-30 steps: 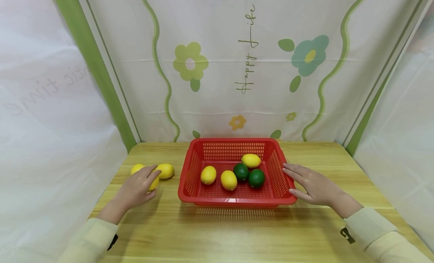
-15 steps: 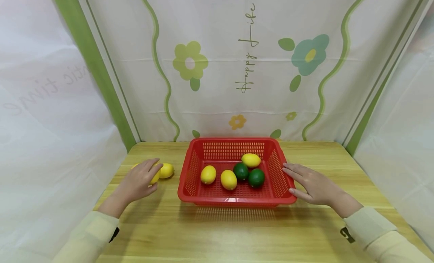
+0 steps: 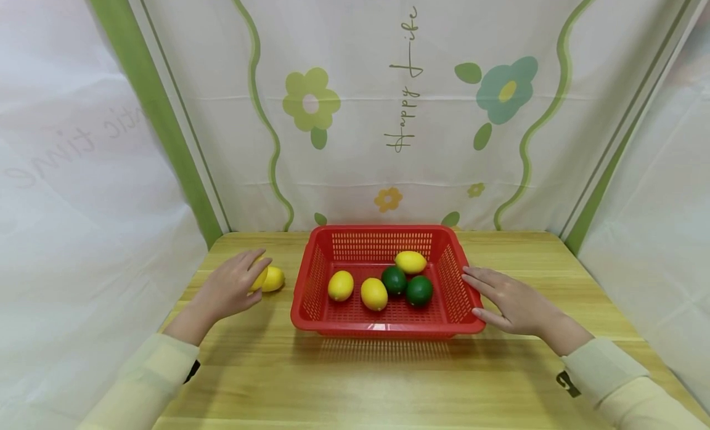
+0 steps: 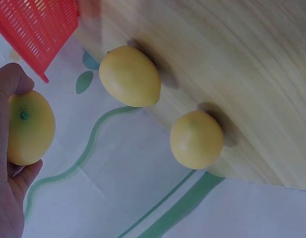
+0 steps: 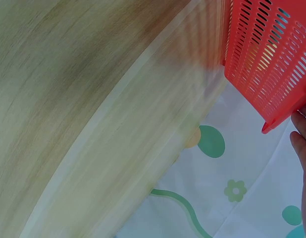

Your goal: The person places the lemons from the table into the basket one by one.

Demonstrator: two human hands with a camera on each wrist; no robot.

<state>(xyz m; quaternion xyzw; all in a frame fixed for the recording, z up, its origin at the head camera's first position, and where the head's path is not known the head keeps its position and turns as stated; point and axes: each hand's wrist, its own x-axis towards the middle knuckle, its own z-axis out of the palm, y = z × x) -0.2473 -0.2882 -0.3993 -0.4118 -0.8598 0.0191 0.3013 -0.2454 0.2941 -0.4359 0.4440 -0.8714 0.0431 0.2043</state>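
The light wood-grain tabletop [image 3: 355, 390] carries a red perforated plastic basket [image 3: 388, 326] and, left of it, a yellow lemon [image 4: 129, 77] with another lemon [image 4: 196, 140] lying nearby.

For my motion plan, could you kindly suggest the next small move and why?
The left hand grips a yellow oval lemon, and three similar lemons lie inside the red rectangular plastic basket, so I'd probably carry the held lemon rightward.
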